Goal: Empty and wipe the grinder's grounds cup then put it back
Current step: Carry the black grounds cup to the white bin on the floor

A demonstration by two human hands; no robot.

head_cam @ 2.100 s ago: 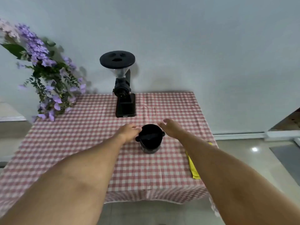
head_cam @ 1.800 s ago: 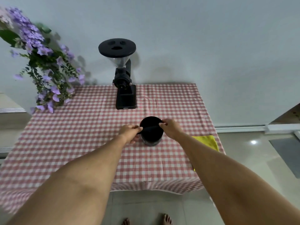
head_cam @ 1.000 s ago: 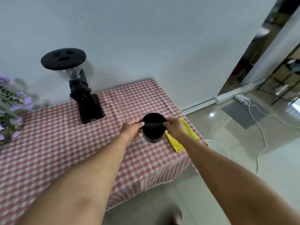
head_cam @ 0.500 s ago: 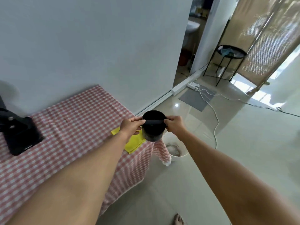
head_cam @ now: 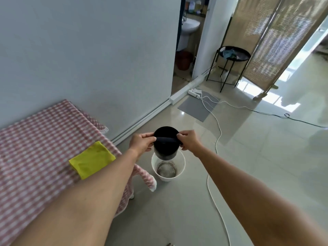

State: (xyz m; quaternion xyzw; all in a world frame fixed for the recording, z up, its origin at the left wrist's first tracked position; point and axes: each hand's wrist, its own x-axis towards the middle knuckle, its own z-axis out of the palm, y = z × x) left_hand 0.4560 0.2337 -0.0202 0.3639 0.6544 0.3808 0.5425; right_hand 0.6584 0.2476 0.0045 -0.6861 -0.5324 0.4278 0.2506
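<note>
A: Where's the cup?

B: The cup (head_cam: 166, 148) is in the air, off the table, caught between the two sets of fingers. The left hand (head_cam: 141, 143) is on its left side and the right hand (head_cam: 189, 142) on its right.

A: How do the fingers sit?

B: The left fingers (head_cam: 150, 137) are curled, with thumb and forefinger pinching the left end of the bar that crosses the cup's mouth. The right fingers (head_cam: 182, 134) pinch the right end the same way. Both grips are at rim height, and the cup's body hangs below the fingertips.

A: Upright or tipped?

B: Close to upright, with the mouth up and facing the camera. The inside is dark, so I can't tell whether anything is in it.

A: What's under the fingers?

B: A white bucket (head_cam: 167, 178) on the floor, straight below the cup and well apart from it. Its bottom looks darkly stained.

A: And the table?

B: The table (head_cam: 35, 139), under a red-check cover, is left of the left fingers and lower down. The cover's corner hangs near the bucket. A yellow rag (head_cam: 92, 159) lies on the table near the edge, just beside the left forearm.

A: Anything past the fingers?

B: A white cord (head_cam: 208, 181) runs over the floor to the right of the right hand and leads to a power strip (head_cam: 194, 91) by the wall, far beyond the fingertips. A grey mat (head_cam: 197, 107) lies beside the strip. Farther back stands a black side table (head_cam: 234, 53).
</note>
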